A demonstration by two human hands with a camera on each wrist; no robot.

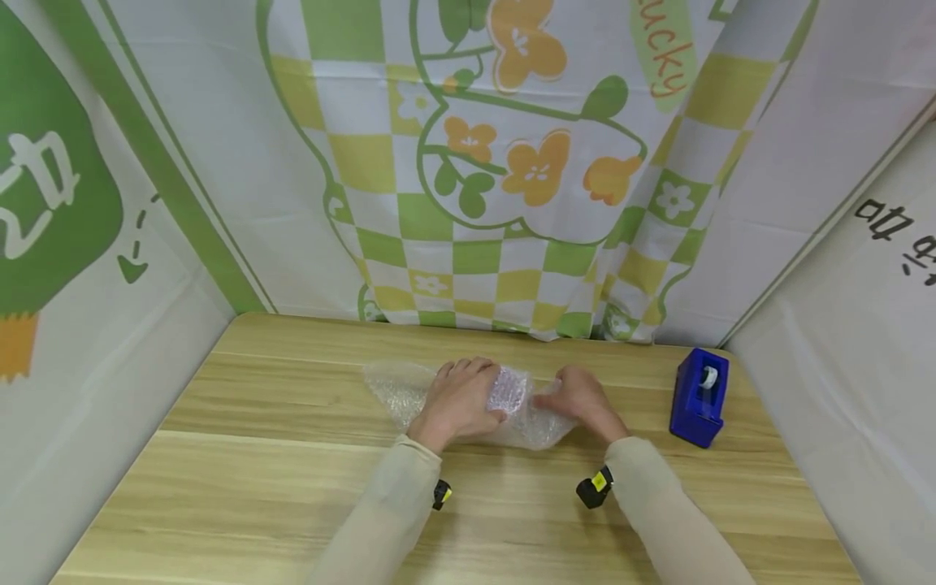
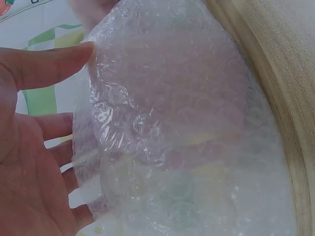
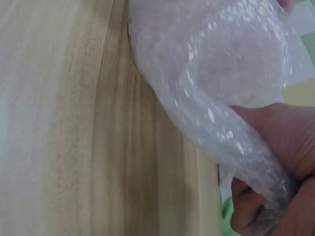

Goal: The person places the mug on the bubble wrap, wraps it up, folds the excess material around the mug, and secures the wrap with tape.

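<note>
A sheet of clear bubble wrap [image 1: 541, 429] lies near the back of the table, folded round a pale pinkish item [image 2: 172, 83] whose kind the wrap blurs. My left hand [image 1: 457, 400] holds the wrapped bundle from the left, its thumb on the near side and its fingers at the far side. In the right wrist view, my right hand [image 3: 290, 140] grips the gathered right end of the wrap, fingers curled round it. A loose flap of wrap spreads out left of my left hand.
A blue tape dispenser [image 1: 698, 398] with a tape roll stands at the table's right rear. The wooden table [image 1: 278, 496] meets a patterned curtain [image 1: 475, 260] at the back, and white printed panels flank both sides. Black wrist cameras [image 1: 594, 487] sit under the sleeves.
</note>
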